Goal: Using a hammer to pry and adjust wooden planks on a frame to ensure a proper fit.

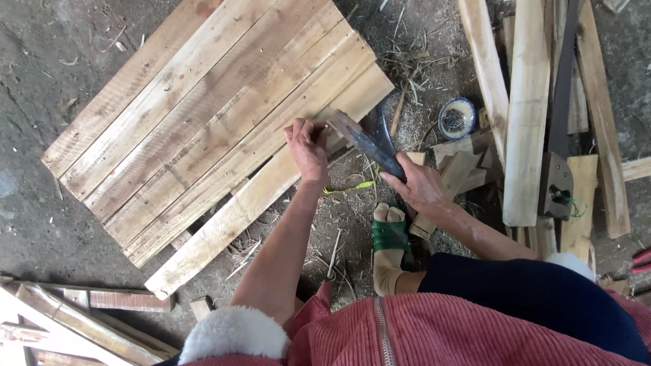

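In the head view, the left hand (pixel 306 148) is pinched narrow, fingertips drawn together at the near edge of a panel of wooden planks (pixel 203 115) that lies flat on the dirt floor (pixel 41 224). Whatever the fingertips pinch is too small to make out; it sits right at the outermost plank (pixel 258 190), close to the corner of the panel. The right hand (pixel 420 186) is wrapped closed around the dark handle of a hammer (pixel 366 142), whose metal head lies just beside the left hand's fingertips, over the plank edge. Whether the head touches the wood cannot be told.

Just below the right hand a foot in a green sandal (pixel 390 237) rests on the floor among sawdust and straw. A small blue-rimmed bowl (pixel 456 118) holding dark small pieces stands near the hammer, to the right of the panel's corner. Further right lie loose long boards (pixel 529 115) and a dark saw-like tool (pixel 559 169) on top of them; its blade runs out of the frame at the top. More wood scraps (pixel 81 325) are cut off at the lower left. The person's red corduroy jacket with white fleece cuffs fills the bottom edge and hides the floor beneath.
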